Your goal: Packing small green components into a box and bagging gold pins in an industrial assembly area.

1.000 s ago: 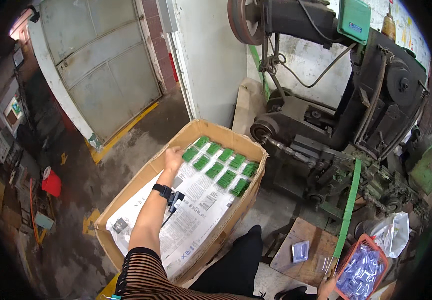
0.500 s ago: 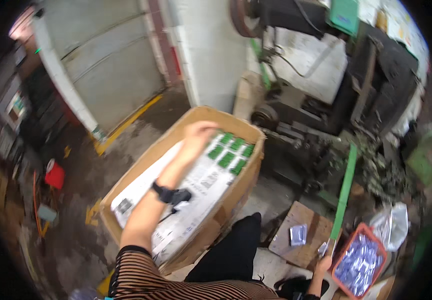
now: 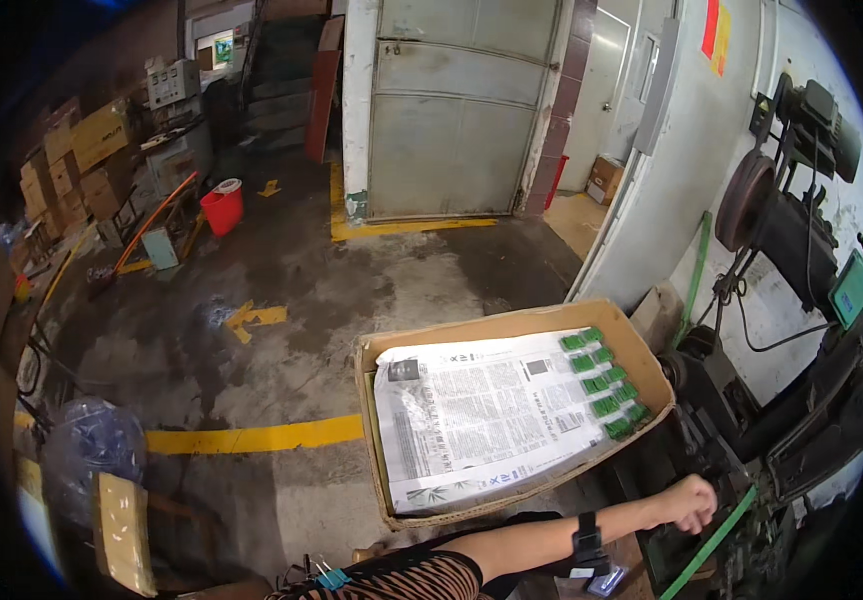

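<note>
My left hand (image 3: 689, 503), with a black band (image 3: 588, 542) on its wrist, is held out to the right past the near right corner of a cardboard box (image 3: 512, 318). Its fingers are curled in, and what they hold, if anything, is hidden. Just beyond the fingers a long green strip (image 3: 714, 545) slants down to the lower edge. My right hand is out of view. Inside the box a printed newspaper sheet (image 3: 482, 410) lies flat. Small green pieces (image 3: 605, 405) sit in rows on it along the box's right end.
Dark machinery (image 3: 802, 400) with a wheel (image 3: 745, 200) stands at the right. A small packet (image 3: 607, 580) lies below my forearm. At the near left are a clear plastic bag (image 3: 97, 440) and a yellowish block (image 3: 125, 535). A red bucket (image 3: 223, 208) stands farther off.
My left hand has left the box and moved right, toward the green strip. My right hand, earlier at the strip's lower end, is out of view. The view has swung left and up.
</note>
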Demonstrator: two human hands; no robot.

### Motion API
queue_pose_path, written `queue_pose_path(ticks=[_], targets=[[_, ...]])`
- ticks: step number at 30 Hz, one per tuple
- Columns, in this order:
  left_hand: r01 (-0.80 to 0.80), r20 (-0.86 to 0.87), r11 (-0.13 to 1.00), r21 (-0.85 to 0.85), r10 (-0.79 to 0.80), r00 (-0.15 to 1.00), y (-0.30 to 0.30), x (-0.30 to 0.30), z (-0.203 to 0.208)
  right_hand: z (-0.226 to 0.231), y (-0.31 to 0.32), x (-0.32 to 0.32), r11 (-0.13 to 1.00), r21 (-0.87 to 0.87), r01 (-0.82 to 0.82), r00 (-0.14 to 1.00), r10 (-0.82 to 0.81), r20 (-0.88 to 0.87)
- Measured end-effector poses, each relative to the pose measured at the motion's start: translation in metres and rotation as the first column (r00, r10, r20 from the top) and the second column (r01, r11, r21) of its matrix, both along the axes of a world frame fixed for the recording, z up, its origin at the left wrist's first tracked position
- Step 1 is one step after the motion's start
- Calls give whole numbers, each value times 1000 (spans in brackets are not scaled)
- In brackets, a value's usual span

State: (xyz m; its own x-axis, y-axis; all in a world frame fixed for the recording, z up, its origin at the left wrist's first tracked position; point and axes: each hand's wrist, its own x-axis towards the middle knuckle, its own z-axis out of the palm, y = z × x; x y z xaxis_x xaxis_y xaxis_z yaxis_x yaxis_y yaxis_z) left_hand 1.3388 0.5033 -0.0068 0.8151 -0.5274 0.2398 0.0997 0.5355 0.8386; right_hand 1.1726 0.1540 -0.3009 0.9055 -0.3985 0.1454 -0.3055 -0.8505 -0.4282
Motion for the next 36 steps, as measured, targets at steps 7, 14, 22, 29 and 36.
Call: queue_pose_path(ticks=[7,14,22,29,36], targets=[[-15,-168,990,139,39,985,19,-4,-69,43,57,31,978,-174,-111,989,91,-120],[99,-386,977,189,-19,922,26,-32,-147,76,71,16,938,-323,-128,966,44,-255],[440,267,877,190,-478,837,53,-39,-377,-42,17,13,965,-257,43,962,30,273],[535,-659,706,464,-128,741,-22,-70,-242,40,36,22,890,-400,-220,970,157,-186],[591,-615,659,465,-240,751,-100,-103,-228,100,47,-2,978,-67,199,971,-205,-121]])
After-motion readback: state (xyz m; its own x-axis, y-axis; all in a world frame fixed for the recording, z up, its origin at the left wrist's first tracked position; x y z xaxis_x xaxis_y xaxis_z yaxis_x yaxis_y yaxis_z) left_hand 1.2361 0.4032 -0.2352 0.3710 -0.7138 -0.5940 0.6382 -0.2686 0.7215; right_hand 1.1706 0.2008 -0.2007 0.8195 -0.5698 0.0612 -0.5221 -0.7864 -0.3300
